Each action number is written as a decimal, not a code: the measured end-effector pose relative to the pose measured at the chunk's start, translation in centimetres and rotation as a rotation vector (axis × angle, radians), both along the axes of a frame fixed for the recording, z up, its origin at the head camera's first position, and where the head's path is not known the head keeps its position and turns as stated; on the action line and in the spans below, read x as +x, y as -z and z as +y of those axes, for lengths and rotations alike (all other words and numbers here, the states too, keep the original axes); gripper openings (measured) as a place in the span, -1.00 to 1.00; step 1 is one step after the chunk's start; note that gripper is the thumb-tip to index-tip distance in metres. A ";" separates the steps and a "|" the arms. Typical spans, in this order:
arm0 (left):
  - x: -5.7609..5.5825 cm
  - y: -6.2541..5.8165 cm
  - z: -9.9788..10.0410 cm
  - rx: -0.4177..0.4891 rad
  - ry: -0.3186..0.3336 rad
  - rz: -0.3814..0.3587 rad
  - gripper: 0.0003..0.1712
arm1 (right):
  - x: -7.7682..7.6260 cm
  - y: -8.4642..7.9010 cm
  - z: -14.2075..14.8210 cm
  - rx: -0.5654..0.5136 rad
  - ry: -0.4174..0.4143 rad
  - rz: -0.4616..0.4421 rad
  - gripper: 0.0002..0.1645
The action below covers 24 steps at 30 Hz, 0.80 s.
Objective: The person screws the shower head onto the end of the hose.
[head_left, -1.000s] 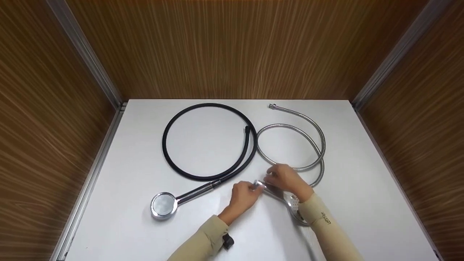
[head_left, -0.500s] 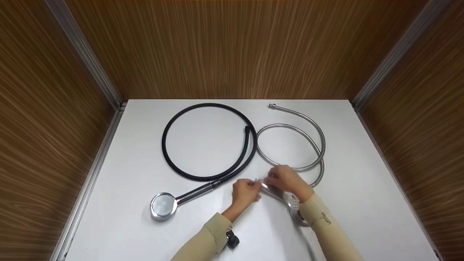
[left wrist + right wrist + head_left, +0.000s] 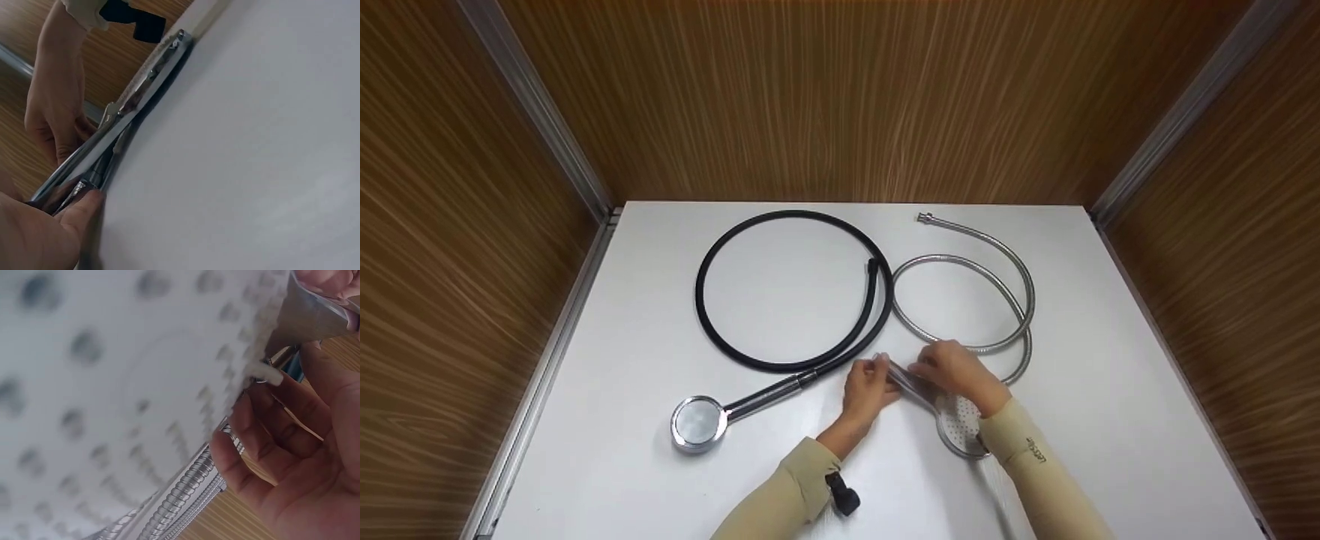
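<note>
A chrome hand shower point(image 3: 960, 427) with a white, dotted spray face is tilted in the middle right of the head view. My left hand point(image 3: 866, 390) pinches its slim handle near the end; the handle also shows edge-on in the left wrist view. Close beside the middle of the handle is my right hand point(image 3: 956, 371), its fingers bent. In the right wrist view the spray face point(image 3: 112, 382) partly covers the fingers of my right hand point(image 3: 304, 439), and I cannot tell whether they hold anything. The ribbed steel hose point(image 3: 185, 495) runs up towards those fingers.
On the white table point(image 3: 607, 360) lies a second chrome hand shower point(image 3: 697, 424), with a black hose point(image 3: 701, 292) coiled above it. The rest of the steel hose point(image 3: 1027, 292) loops at the right. Wood-grain walls point(image 3: 840, 105) enclose the back and sides.
My left hand has moved slightly up, bringing the handle's end up and left. The spray face has shifted a little left and shows more. My right hand has hardly moved.
</note>
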<state>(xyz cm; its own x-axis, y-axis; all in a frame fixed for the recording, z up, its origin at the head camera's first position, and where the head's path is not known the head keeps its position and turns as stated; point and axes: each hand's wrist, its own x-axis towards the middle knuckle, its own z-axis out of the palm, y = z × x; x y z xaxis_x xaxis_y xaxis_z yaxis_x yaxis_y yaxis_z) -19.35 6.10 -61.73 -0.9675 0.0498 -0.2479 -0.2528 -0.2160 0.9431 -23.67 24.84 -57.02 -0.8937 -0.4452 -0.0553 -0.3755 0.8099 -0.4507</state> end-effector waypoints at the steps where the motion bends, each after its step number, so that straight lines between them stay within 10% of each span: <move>1: 0.0 0.0 0.0 0.028 -0.010 -0.009 -0.52 | 0.0 0.0 0.0 0.000 -0.001 -0.002 -0.76; 13: -0.8 -0.5 -0.8 -0.040 -0.029 -0.057 -0.45 | 0.1 -0.4 0.3 -0.059 -0.043 -0.104 -0.92; 24: -1.5 -1.1 -1.8 0.011 0.026 -0.103 -0.52 | 0.2 0.7 0.1 -0.125 -0.073 0.008 -0.88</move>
<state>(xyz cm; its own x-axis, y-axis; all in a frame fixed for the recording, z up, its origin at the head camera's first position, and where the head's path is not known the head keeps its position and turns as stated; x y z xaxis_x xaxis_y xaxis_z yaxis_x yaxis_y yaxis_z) -20.88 4.33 -60.62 -0.9351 0.0779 -0.3457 -0.3543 -0.2188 0.9092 -23.43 24.98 -57.68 -0.8589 -0.5121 0.0122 -0.4357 0.7178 -0.5431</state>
